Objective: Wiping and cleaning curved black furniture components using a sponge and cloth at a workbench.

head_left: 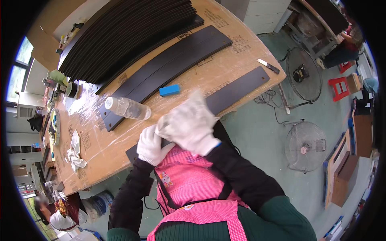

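Far left, crumpled white cloth [75,154] on the cardboard-covered table [108,152]; likely to bring grit onto a dark face if picked up dirty. Further right, toward the back, tall stack of dark boards [124,48]; apt to slide only if pushed hard. Next, clear bottle [130,108], apparently upright, just beside the pair of long boards [173,60]; could topple at a brush of the nearby left hand [148,146] and, if badly capped, wet the boards. Of that gloved hand's grip, cannot tell whether clasping the near board [237,89] or merely pressing on it. Along the table's near edge, that same board, middle hidden under both hands; could skid off if pushed outward under too loose a hold. Just ahead of the hands, blue block [169,90], easily swept aside. In the right hand [197,134], gloved and blurred, seemingly a pale cloth [195,106], firmly bunched; could smear or scratch through a dirty fold or heavy pressure. Far right, knife [268,66], blade bare, near the board's end; could nick glove or finish if reached past carelessly
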Action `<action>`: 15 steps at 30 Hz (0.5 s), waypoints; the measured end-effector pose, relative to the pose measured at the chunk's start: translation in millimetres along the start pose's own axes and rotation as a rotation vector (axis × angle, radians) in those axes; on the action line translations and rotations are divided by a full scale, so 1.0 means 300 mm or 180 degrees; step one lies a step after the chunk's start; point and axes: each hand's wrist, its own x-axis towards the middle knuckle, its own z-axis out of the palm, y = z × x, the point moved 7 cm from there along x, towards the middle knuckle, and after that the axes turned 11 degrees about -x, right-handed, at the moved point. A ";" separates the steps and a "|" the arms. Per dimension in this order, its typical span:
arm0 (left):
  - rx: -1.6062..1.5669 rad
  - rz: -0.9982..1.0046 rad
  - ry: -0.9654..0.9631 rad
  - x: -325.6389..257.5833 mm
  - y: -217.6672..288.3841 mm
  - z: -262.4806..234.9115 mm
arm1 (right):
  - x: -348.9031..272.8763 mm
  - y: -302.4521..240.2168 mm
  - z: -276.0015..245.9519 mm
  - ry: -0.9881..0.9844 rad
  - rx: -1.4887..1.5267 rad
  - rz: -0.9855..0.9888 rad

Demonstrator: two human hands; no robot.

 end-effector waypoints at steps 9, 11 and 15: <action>0.0126 0.0019 -0.0071 -0.069 -0.056 -0.039 | 0.085 0.496 -0.076 0.0525 -0.1440 0.0334; 0.0064 0.0087 -0.0059 -0.051 -0.045 -0.030 | 0.025 0.604 -0.088 0.1312 -0.0534 0.0536; 0.0048 -0.0012 -0.0067 -0.067 -0.058 -0.036 | 0.019 0.261 -0.008 0.0986 -0.0338 -0.0101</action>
